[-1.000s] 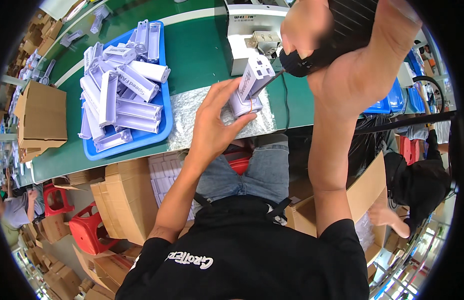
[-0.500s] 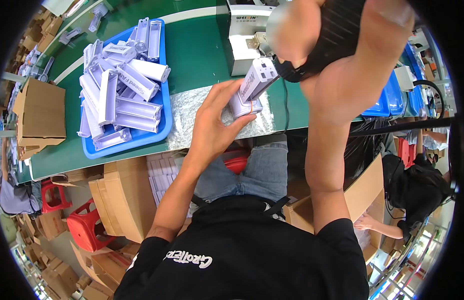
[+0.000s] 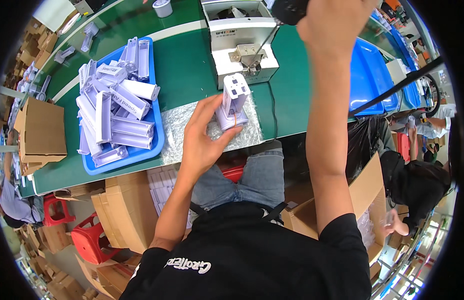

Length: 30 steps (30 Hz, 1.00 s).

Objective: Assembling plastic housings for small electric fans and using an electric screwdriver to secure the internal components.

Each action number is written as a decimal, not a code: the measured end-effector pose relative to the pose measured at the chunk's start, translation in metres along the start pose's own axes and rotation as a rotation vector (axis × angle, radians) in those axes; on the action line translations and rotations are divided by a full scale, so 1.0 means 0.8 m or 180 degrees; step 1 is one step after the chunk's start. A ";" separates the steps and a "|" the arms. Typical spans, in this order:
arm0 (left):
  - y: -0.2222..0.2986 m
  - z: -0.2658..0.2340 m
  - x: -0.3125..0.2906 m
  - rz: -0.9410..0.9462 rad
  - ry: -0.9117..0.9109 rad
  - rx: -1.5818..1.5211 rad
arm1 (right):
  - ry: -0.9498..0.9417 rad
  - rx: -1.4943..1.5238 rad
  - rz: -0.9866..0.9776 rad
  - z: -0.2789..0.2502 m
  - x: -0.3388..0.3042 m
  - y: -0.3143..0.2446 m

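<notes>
My left hand [image 3: 203, 137] holds a white plastic housing [image 3: 235, 100] by its round base, thumb in front and fingers along the left side. The housing stands upright on a sheet of clear bubble wrap [image 3: 179, 131], with a thin orange wire showing at its base. High on the right, my right hand [image 3: 337, 25] grips a black electric screwdriver [image 3: 290, 10], partly cut off by the picture's top edge. Its long thin bit slants down to the metal front of a white screw feeder [image 3: 248, 55]; whether the tip touches a screw is too small to tell.
A blue tray [image 3: 158, 135] heaped with white plastic housings stands on the left of the green table [image 3: 184, 60]. Beyond it sits a cardboard box [image 3: 42, 130]. Blue trays [image 3: 364, 75] lie at right, near a black cable [image 3: 274, 110]. A co-worker [image 3: 417, 175] is at far right.
My right hand has lifted the screwdriver up and away from the housing, and its bit now reaches the screw feeder. My left hand still holds the housing on the bubble wrap.
</notes>
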<state>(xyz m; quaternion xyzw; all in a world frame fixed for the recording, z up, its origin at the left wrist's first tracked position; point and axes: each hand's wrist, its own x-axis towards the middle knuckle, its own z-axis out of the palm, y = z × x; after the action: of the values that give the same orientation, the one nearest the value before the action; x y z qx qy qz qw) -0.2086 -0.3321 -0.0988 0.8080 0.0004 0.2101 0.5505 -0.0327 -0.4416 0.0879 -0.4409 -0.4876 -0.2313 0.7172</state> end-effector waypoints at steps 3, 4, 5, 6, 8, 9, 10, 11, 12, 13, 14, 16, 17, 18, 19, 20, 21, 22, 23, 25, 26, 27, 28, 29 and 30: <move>-0.004 -0.003 -0.003 -0.0059 -0.0073 0.0089 | -0.0136 0.0071 0.0122 0.007 -0.013 0.018; -0.005 -0.003 -0.001 -0.0070 -0.0083 0.0075 | -0.0137 0.0058 0.0138 0.008 -0.015 0.015; -0.006 -0.003 0.001 0.0009 -0.0055 0.0093 | -0.0028 0.0178 0.0507 0.010 -0.016 0.007; -0.006 -0.003 0.003 0.0086 -0.0025 0.0115 | 0.0084 0.0303 0.0877 0.012 -0.017 0.003; -0.003 -0.002 -0.002 0.0057 -0.0013 0.0124 | -0.0022 -0.0259 0.0844 0.007 -0.040 0.011; -0.003 -0.002 -0.001 0.0053 0.0014 0.0147 | 0.0121 -0.0098 0.0793 0.007 -0.045 0.010; -0.004 -0.003 0.001 0.0055 0.0033 0.0156 | 0.0264 0.0067 0.0743 0.007 -0.049 0.004; -0.005 -0.004 0.003 0.0097 0.0031 0.0139 | 0.0300 0.0013 0.0649 0.003 -0.045 -0.006; -0.002 -0.003 0.001 0.0136 -0.0015 0.0092 | 0.0343 -0.0039 0.0550 0.000 -0.038 -0.019; 0.000 0.000 0.001 0.0137 -0.0046 0.0074 | 0.0400 0.0010 0.0453 0.000 -0.028 -0.023; 0.001 0.005 0.000 0.0124 -0.0056 0.0026 | 0.0459 0.0053 0.0353 -0.003 -0.020 -0.022; -0.003 0.000 0.000 0.0097 0.0026 0.0073 | 0.0218 0.0037 0.0082 0.001 -0.020 0.006; -0.004 -0.004 -0.002 0.0048 0.0029 0.0103 | 0.0094 0.0032 0.0063 0.004 -0.022 0.014; -0.003 -0.003 -0.003 0.0007 0.0007 0.0094 | -0.0038 -0.0018 0.0045 0.004 -0.021 0.014; -0.002 -0.002 -0.003 0.0010 0.0010 0.0086 | -0.0041 0.0048 0.0071 0.003 -0.021 0.013; -0.002 -0.001 -0.002 0.0036 0.0006 0.0132 | -0.0047 0.0116 0.0100 0.002 -0.021 0.012; -0.001 -0.001 -0.001 0.0060 -0.0003 0.0177 | -0.0053 0.0110 0.0104 0.000 -0.022 0.009; -0.001 -0.001 -0.002 0.0054 -0.0002 0.0168 | -0.0006 0.0060 0.0226 -0.001 -0.025 0.004; -0.001 0.000 -0.003 0.0072 0.0022 0.0149 | 0.0040 0.0012 0.0351 -0.002 -0.027 -0.001; -0.004 0.000 -0.003 0.0070 0.0068 0.0138 | 0.0158 -0.0059 0.0553 0.004 -0.040 -0.030; -0.005 -0.001 -0.002 0.0101 0.0072 0.0185 | 0.0285 -0.0143 0.0747 0.007 -0.044 -0.038; -0.004 -0.001 -0.003 0.0123 0.0059 0.0222 | 0.0282 -0.0150 0.0777 0.007 -0.047 -0.039; -0.003 0.001 -0.003 0.0094 0.0054 0.0212 | 0.0281 -0.0161 0.0803 0.003 -0.052 -0.050; -0.002 0.003 -0.002 0.0127 0.0074 0.0199 | 0.0280 -0.0173 0.0829 0.000 -0.056 -0.059; -0.003 0.003 -0.001 0.0168 0.0113 0.0211 | 0.0278 -0.0157 0.0842 -0.003 -0.057 -0.060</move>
<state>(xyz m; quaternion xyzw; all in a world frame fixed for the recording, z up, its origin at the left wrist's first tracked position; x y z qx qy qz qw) -0.2077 -0.3335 -0.1015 0.8216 -0.0042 0.2387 0.5176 -0.0872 -0.4723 0.0658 -0.5083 -0.3877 -0.1656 0.7509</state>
